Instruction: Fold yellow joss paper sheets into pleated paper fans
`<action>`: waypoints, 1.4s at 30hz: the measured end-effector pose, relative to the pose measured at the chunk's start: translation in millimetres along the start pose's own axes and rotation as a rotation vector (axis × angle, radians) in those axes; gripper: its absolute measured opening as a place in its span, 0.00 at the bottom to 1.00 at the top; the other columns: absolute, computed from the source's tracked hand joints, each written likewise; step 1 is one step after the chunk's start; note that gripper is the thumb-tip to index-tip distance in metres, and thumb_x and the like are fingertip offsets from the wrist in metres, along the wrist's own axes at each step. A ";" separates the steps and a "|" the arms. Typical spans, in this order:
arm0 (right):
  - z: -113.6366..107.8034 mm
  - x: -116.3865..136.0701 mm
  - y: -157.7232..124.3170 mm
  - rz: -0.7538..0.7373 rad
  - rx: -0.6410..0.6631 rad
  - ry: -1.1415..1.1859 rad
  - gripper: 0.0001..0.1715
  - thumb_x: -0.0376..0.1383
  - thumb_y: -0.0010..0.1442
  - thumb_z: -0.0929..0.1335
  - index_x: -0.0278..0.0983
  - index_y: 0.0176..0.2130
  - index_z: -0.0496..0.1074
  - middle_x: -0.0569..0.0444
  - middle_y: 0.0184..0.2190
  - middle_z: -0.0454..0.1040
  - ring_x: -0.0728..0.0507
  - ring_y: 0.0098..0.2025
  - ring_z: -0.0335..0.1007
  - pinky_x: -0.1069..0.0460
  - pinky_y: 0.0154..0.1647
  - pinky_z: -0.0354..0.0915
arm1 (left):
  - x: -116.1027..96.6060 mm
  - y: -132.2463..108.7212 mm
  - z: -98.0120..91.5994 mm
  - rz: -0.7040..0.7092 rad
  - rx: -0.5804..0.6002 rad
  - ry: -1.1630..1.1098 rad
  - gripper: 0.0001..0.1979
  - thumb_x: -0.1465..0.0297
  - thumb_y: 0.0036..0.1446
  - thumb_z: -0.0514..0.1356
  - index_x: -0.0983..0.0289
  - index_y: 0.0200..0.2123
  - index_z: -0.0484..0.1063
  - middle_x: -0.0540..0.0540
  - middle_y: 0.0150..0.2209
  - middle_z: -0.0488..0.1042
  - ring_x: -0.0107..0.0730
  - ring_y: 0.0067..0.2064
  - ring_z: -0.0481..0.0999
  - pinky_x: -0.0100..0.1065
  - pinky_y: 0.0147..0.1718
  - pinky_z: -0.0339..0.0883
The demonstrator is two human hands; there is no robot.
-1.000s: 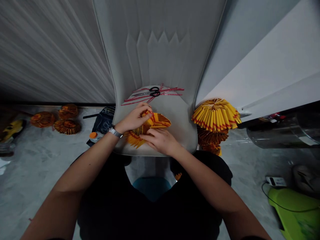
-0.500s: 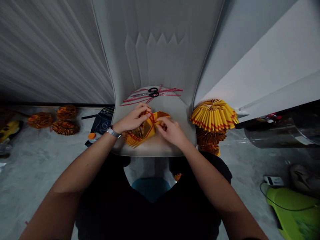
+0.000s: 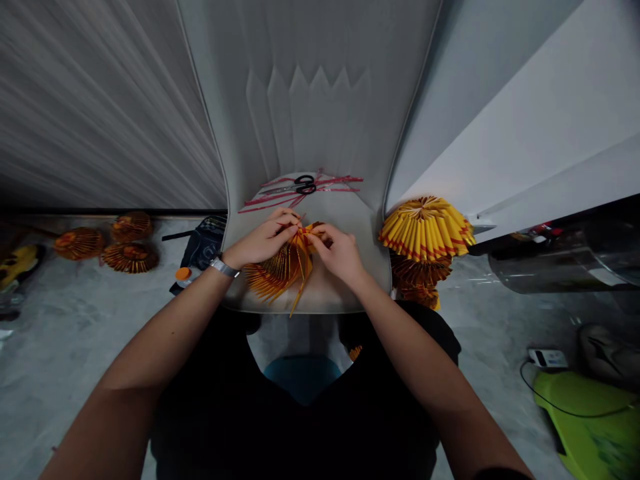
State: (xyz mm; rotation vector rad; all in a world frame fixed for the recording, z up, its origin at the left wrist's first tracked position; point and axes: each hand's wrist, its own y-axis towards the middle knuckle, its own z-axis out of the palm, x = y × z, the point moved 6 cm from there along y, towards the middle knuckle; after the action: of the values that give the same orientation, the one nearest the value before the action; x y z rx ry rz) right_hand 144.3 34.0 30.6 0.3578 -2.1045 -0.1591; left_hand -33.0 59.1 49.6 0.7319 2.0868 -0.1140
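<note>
A pleated gold paper fan (image 3: 274, 275) rests on the seat of the grey chair (image 3: 345, 293), its folds spread toward the front edge. At its upper end my left hand (image 3: 273, 235) pinches the gathered paper, with a bit of red string by the fingertips. My right hand (image 3: 337, 250) is closed on the same gathered part from the right, thumb and fingers nearly meeting the left ones. Exactly what lies between the fingertips is partly hidden. Behind the hands, scissors (image 3: 306, 185) with black handles lie on several red plastic strings (image 3: 345, 180).
Right of the chair stands a stack of pleated yellow paper rosettes (image 3: 427, 230). Several more rosettes (image 3: 131, 256) sit on the floor at left, near a dark bag (image 3: 205, 243) and an orange-capped bottle (image 3: 183, 274). A green plastic item (image 3: 585, 413) lies at lower right.
My right hand has moved slightly up and left, closer to my left hand. The fan's right side has drawn together, with some folds now hanging down toward the seat's front edge.
</note>
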 end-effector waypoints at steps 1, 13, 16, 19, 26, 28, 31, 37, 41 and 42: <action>0.8 0.6 0.5 0.001 -0.007 -0.015 0.09 0.42 0.69 0.70 0.41 0.44 0.79 0.55 0.35 0.84 0.45 0.34 0.80 0.50 0.42 0.71 | -0.2 -0.2 0.0 0.004 -0.002 0.000 0.15 0.59 0.73 0.51 0.60 0.45 0.73 0.58 0.54 0.70 0.41 0.61 0.71 0.49 0.68 0.60; 1.3 17.2 0.7 0.089 -0.046 -0.197 0.12 0.45 0.69 0.70 0.44 0.42 0.83 0.55 0.28 0.80 0.44 0.29 0.73 0.48 0.36 0.67 | -9.1 -1.1 -0.9 0.023 0.050 0.045 0.09 0.64 0.66 0.55 0.60 0.45 0.72 0.58 0.56 0.69 0.42 0.61 0.71 0.48 0.67 0.62; -0.5 25.8 1.1 0.008 -0.078 -0.265 0.09 0.42 0.67 0.71 0.43 0.38 0.82 0.52 0.32 0.78 0.41 0.37 0.73 0.46 0.43 0.68 | -13.6 -1.8 -2.0 0.012 0.079 0.055 0.08 0.66 0.65 0.55 0.59 0.45 0.72 0.58 0.56 0.69 0.42 0.63 0.70 0.49 0.68 0.61; -0.5 29.8 2.3 -0.064 -0.110 -0.323 0.08 0.39 0.65 0.72 0.41 0.36 0.82 0.48 0.36 0.74 0.37 0.44 0.70 0.42 0.51 0.67 | -17.4 -3.2 -2.4 0.005 0.086 0.051 0.09 0.66 0.64 0.56 0.59 0.45 0.72 0.58 0.57 0.69 0.44 0.64 0.69 0.50 0.68 0.61; -2.5 28.1 3.7 -0.094 -0.124 -0.275 0.04 0.39 0.63 0.74 0.42 0.35 0.82 0.48 0.41 0.71 0.35 0.49 0.67 0.38 0.55 0.63 | -15.6 -5.7 -5.4 0.020 0.138 0.010 0.11 0.64 0.62 0.61 0.58 0.47 0.73 0.59 0.60 0.70 0.46 0.66 0.69 0.51 0.69 0.60; -3.7 28.7 3.5 -0.111 -0.132 -0.271 0.04 0.39 0.62 0.75 0.43 0.34 0.81 0.47 0.47 0.73 0.34 0.54 0.66 0.38 0.57 0.62 | -13.8 -4.9 -7.2 0.025 0.159 -0.015 0.11 0.63 0.62 0.61 0.58 0.47 0.74 0.60 0.59 0.70 0.45 0.66 0.68 0.51 0.69 0.60; -2.8 27.9 4.7 -0.124 -0.094 -0.246 0.05 0.39 0.63 0.75 0.43 0.34 0.81 0.49 0.50 0.76 0.35 0.55 0.69 0.38 0.58 0.61 | -12.2 -3.7 -9.2 0.026 0.170 -0.042 0.11 0.62 0.62 0.61 0.58 0.47 0.75 0.59 0.59 0.71 0.45 0.66 0.69 0.51 0.69 0.60; 2.0 23.7 9.1 -0.120 0.040 -0.165 0.07 0.40 0.67 0.74 0.42 0.35 0.81 0.53 0.36 0.80 0.41 0.44 0.74 0.43 0.52 0.63 | -10.9 -3.5 -7.7 -0.009 0.109 -0.032 0.08 0.66 0.62 0.58 0.58 0.43 0.74 0.59 0.57 0.73 0.45 0.65 0.70 0.52 0.68 0.61; 1.4 22.3 9.5 -0.108 0.005 -0.130 0.07 0.40 0.66 0.74 0.42 0.36 0.81 0.52 0.36 0.80 0.41 0.43 0.74 0.44 0.50 0.65 | -11.3 -3.4 -7.0 -0.009 0.083 -0.020 0.07 0.65 0.61 0.58 0.59 0.41 0.73 0.59 0.57 0.73 0.45 0.63 0.72 0.52 0.65 0.65; 1.4 22.0 9.4 -0.103 -0.003 -0.116 0.06 0.40 0.66 0.74 0.42 0.36 0.82 0.52 0.37 0.80 0.41 0.43 0.74 0.44 0.50 0.66 | -11.4 -3.4 -7.0 -0.007 0.087 -0.021 0.07 0.65 0.62 0.58 0.59 0.41 0.74 0.59 0.57 0.73 0.45 0.63 0.72 0.51 0.65 0.65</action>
State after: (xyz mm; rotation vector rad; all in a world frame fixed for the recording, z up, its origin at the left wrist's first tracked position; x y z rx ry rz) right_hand 130.4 35.9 50.0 0.4657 -2.2005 -0.2490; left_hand -35.1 53.4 62.0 0.7729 2.0749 -0.2164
